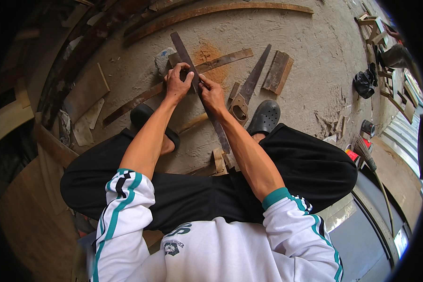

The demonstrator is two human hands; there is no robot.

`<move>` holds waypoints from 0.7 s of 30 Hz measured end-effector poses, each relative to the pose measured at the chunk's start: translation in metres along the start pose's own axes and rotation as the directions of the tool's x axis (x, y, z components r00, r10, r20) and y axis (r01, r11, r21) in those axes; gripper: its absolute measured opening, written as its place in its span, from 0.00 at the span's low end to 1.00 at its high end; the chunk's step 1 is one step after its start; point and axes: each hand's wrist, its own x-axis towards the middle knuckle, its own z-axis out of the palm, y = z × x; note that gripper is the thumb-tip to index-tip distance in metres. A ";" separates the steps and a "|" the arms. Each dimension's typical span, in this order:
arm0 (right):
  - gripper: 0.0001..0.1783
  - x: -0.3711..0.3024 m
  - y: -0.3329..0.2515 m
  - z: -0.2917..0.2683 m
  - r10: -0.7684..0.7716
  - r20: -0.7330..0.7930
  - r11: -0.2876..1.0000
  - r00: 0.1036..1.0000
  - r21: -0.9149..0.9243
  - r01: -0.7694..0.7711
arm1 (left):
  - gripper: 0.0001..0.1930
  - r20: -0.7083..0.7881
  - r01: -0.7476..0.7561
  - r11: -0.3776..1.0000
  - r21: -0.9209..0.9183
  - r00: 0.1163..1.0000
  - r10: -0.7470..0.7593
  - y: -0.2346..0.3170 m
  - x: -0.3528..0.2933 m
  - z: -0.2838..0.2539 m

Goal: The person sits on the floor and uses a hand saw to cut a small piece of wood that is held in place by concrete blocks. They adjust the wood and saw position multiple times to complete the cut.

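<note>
A long, narrow dark strip [217,126], apparently wood, runs from near my knees up past both hands. My left hand [176,87] is at its left edge, with thumb and forefinger bent together. On the other edge, slightly lower, the fingers of my right hand [213,97] close on the strip. Beneath it a long brown wooden batten [143,97] crosses at an angle. Its middle lies beside a small block and a bluish-grey stone [163,60]. Orange sawdust [206,52] is heaped on the ground by the crossing.
Right of my hands lies a handsaw [254,77] with a wooden handle, beside two joined wood pieces [278,73]. My feet in black clogs [264,117] flank the work. Boards [87,91] lean at left. A black plastic bag [364,81], cans and a brush are at right.
</note>
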 end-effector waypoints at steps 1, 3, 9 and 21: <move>0.19 0.000 -0.001 0.000 0.004 0.003 1.000 1.000 -0.009 -0.004 | 0.16 0.003 0.002 1.000 0.003 1.000 -0.002 0.000 0.000 0.000; 0.19 0.000 -0.001 -0.001 0.004 0.006 1.000 1.000 -0.004 -0.004 | 0.16 0.006 0.007 1.000 0.010 1.000 -0.007 0.002 -0.001 -0.001; 0.19 0.000 0.001 -0.001 -0.001 0.015 1.000 1.000 0.028 0.001 | 0.16 0.005 0.003 1.000 0.018 1.000 -0.003 0.001 0.000 -0.001; 0.19 0.002 0.006 -0.001 0.006 0.034 0.996 0.999 0.093 -0.009 | 0.16 0.016 0.002 1.000 0.017 1.000 -0.002 0.001 0.001 -0.001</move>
